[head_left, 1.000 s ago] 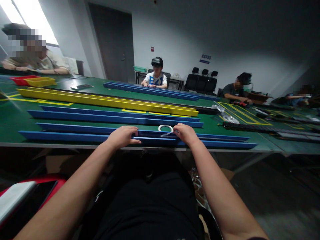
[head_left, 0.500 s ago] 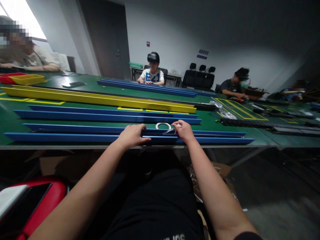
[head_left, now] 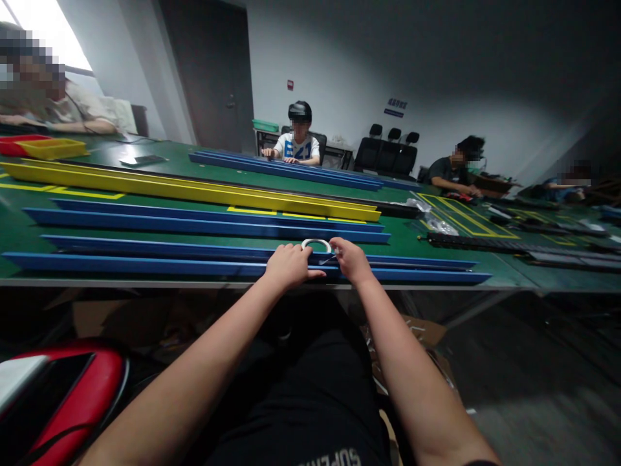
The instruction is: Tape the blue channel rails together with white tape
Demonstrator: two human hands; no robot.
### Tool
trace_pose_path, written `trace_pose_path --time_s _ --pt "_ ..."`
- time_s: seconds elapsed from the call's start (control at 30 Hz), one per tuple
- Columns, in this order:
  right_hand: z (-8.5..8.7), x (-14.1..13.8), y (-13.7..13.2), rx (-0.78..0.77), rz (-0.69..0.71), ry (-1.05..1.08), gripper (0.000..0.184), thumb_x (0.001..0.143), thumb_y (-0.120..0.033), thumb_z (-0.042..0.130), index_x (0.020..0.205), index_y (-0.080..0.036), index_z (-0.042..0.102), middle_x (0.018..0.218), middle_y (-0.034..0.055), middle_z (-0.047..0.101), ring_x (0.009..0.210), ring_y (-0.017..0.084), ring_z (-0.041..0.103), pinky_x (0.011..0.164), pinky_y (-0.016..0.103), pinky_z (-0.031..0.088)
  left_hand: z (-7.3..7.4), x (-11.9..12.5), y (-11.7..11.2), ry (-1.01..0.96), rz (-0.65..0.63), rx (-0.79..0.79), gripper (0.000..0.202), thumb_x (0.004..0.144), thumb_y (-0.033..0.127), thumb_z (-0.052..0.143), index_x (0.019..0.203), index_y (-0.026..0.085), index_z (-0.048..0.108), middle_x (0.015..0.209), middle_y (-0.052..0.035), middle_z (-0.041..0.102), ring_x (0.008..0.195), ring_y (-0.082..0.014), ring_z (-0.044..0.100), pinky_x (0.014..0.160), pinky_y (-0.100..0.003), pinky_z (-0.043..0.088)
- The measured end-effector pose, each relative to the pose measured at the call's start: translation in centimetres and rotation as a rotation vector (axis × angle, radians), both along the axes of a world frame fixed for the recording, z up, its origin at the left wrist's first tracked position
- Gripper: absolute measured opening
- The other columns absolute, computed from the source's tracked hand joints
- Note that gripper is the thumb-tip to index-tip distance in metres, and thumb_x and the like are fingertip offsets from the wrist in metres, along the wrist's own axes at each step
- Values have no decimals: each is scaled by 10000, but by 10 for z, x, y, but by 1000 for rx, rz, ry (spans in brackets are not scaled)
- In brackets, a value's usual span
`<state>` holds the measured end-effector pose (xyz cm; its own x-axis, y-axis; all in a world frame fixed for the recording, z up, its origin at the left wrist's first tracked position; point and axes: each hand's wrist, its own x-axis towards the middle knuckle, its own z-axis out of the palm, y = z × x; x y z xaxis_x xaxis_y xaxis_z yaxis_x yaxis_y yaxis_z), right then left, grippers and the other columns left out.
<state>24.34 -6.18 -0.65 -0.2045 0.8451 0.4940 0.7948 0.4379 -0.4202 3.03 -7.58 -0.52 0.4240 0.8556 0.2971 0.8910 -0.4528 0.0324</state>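
Observation:
A long blue channel rail (head_left: 145, 262) lies along the near edge of the table. Across it rests my left hand (head_left: 290, 266), thumb stretched along the near side and fingertips at the left side of a white ring, like a roll of tape (head_left: 316, 241). My right hand (head_left: 352, 261) is closed in a pinch just right of the ring. A thin pale strip (head_left: 328, 258) shows between the hands, its end at my right fingertips. The fingers' undersides and the inside of the channel there are hidden.
Behind lie another blue rail (head_left: 204, 223), a yellow rail (head_left: 194, 192) and more blue rails (head_left: 286, 171). Dark bars (head_left: 475, 243) and plastic bags (head_left: 439, 221) are to the right. Several people sit around the green table (head_left: 417, 249). A red stool (head_left: 104, 369) stands lower left.
My left hand has slid right along the near rail, up to the white ring. My right hand has stayed almost in place, with the pale strip still at its fingertips.

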Motion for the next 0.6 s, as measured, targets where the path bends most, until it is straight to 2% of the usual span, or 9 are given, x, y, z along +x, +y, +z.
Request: trace_pose_path --time_s 0.07,0.17,0.23,0.43,0.6 --pt "0 -4 -4 29 -7 -158 250 884 -187 490 1070 -272 634 982 40 652 869 177 590 745 257 418 -1 -1 -1 -4 8 -1 767 717 839 439 1137 218 602 1048 -156 681 1016 -323 606 863 -412 387" --pt "2 -7 -7 89 -42 -274 233 921 -204 469 1042 -262 659 912 43 610 807 163 562 704 246 387 -1 -2 0 -10 3 -14 751 729 823 452 1150 220 603 1044 -151 681 1015 -317 607 862 -405 387" --pt "5 -5 -5 114 -17 -330 203 931 -231 486 1019 -252 668 888 40 578 783 155 540 690 245 373 0 -3 0 -9 0 -16 747 737 819 446 1152 220 609 1035 -150 682 1007 -317 610 857 -405 392" --pt "15 18 2 54 127 -408 146 862 -271 639 1002 -245 671 928 22 512 784 130 508 689 223 364 3 -2 2 5 -15 -8 786 711 855 418 1129 221 623 1024 -147 687 979 -316 620 834 -404 402" --pt "19 37 -1 37 75 -465 90 881 -256 608 940 -259 677 886 9 507 725 119 489 645 231 325 4 -7 2 8 -8 -24 770 710 845 442 1142 232 622 1028 -141 690 986 -309 622 840 -390 402"
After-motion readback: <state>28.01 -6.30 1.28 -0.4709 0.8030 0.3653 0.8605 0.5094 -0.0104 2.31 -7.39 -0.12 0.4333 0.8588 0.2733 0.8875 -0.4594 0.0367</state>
